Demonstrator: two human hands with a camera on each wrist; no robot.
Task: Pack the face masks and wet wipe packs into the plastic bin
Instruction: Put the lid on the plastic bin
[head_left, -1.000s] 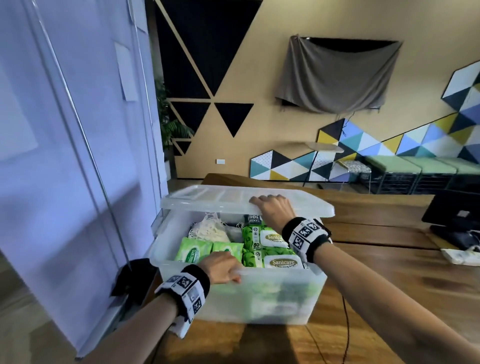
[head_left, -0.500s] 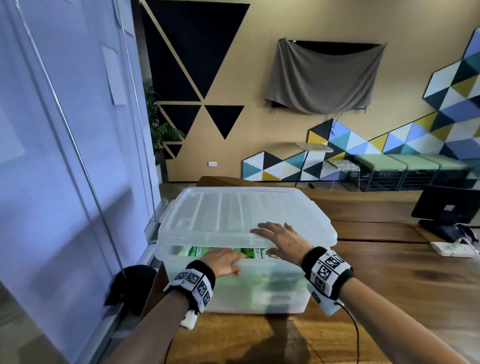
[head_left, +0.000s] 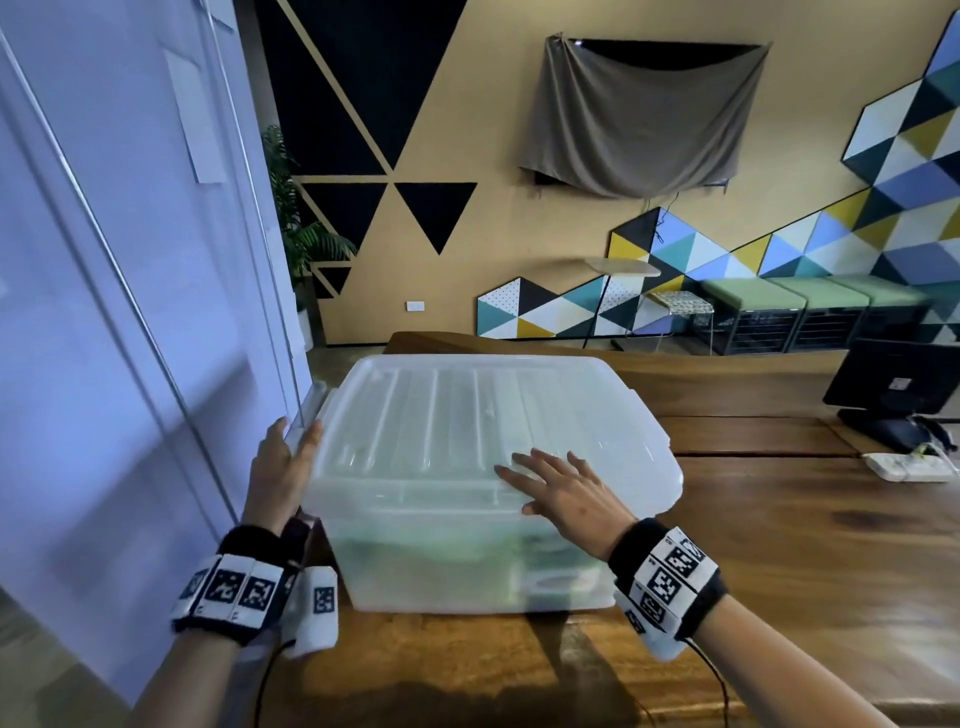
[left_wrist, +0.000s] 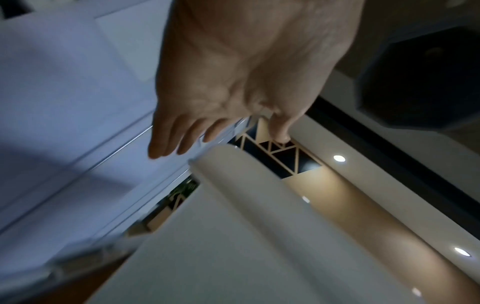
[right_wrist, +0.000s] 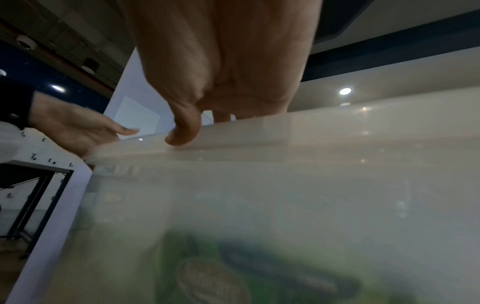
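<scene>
Now, from the head view, the plastic bin (head_left: 467, 561) stands at the left end of the bench (head_left: 779, 571), close to its near edge, with the lid (head_left: 467, 426) laid over it and green wet wipe packs (head_left: 467, 545) dimly showing through the near wall; the face masks cannot be made out. The right hand (head_left: 563, 491) lies flat with fingers spread on the lid's near side, holding nothing, and the left hand (head_left: 283, 470) rests with straight fingers against the lid's left edge. The bin looks stiff but thin-walled and smooth, probably light even when filled, best taken under the rim at both ends. A blue partition (head_left: 104, 312) stands just beside the bin's left side, leaving the left hand little room; a monitor (head_left: 893, 384) and a white power strip (head_left: 909, 465) sit well apart at the right edge. From the left wrist, the left hand (left_wrist: 233, 82) is open, fingers straight, beside the lid's pale edge (left_wrist: 233, 174). From the right wrist, the right hand's thumb (right_wrist: 184, 127) presses the lid rim (right_wrist: 311, 131), and a green pack (right_wrist: 221, 277) blurs behind the wall.
</scene>
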